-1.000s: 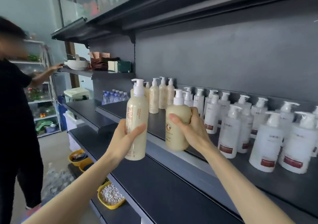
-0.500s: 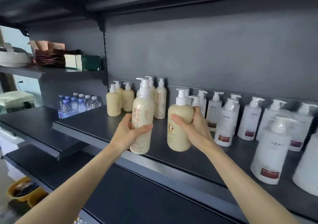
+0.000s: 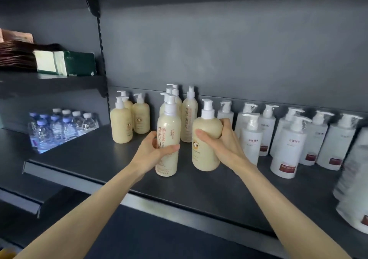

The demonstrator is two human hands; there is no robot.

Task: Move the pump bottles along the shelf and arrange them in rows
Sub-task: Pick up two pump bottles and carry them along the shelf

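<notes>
My left hand (image 3: 152, 152) grips a tall slim cream pump bottle (image 3: 168, 139) with red lettering, upright, its base at the dark shelf (image 3: 199, 189). My right hand (image 3: 221, 146) grips a rounder cream pump bottle (image 3: 205, 153) right beside it, also upright on the shelf. Behind them stand more tall cream bottles (image 3: 188, 119). To the left, three round cream bottles (image 3: 121, 125) stand near the back. White pump bottles (image 3: 286, 149) with red labels fill the right side in rows.
A pack of small water bottles (image 3: 59, 127) sits on the lower left shelf. A green and white box (image 3: 65, 62) and brown packets (image 3: 16, 53) lie on the upper left shelf. An upright shelf post (image 3: 101, 59) divides the bays.
Both hands have carried their cream bottles forward over the shelf and lowered them toward its surface. The view has swung right and closer; the other person is out of view.
</notes>
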